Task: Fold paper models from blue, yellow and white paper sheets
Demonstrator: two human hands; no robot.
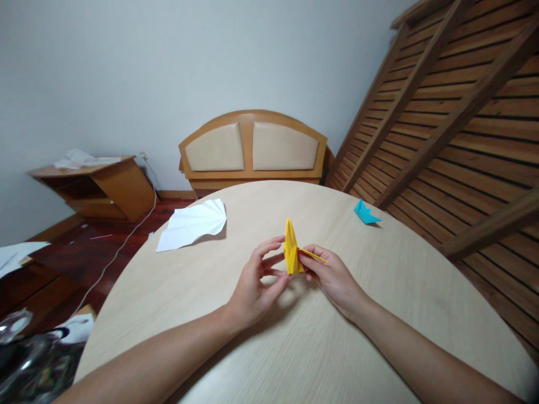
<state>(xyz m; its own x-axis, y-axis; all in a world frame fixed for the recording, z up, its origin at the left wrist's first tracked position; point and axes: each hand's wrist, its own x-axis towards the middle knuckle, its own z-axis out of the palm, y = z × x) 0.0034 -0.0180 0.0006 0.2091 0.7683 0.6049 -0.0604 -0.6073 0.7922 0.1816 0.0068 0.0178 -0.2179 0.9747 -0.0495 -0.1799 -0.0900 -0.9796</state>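
A folded yellow origami piece [290, 249] is held up between my two hands, just above the round table [236, 348]. One narrow point of it stands upright, and another flap sticks out to the right. My left hand [261, 278] is curled at its left side, with the thumb at the lower edge and the fingertips against the paper. My right hand [332, 275] pinches the right flap between thumb and fingers. The underside of the paper and some right fingertips are hidden.
A blue origami boat [366, 213] sits at the table's far right. Creased white paper [193, 224] lies at the far left. Beyond stand a headboard [248, 146], a small wooden cabinet [109, 188] and a slatted wooden frame [455, 123] leaning on the right.
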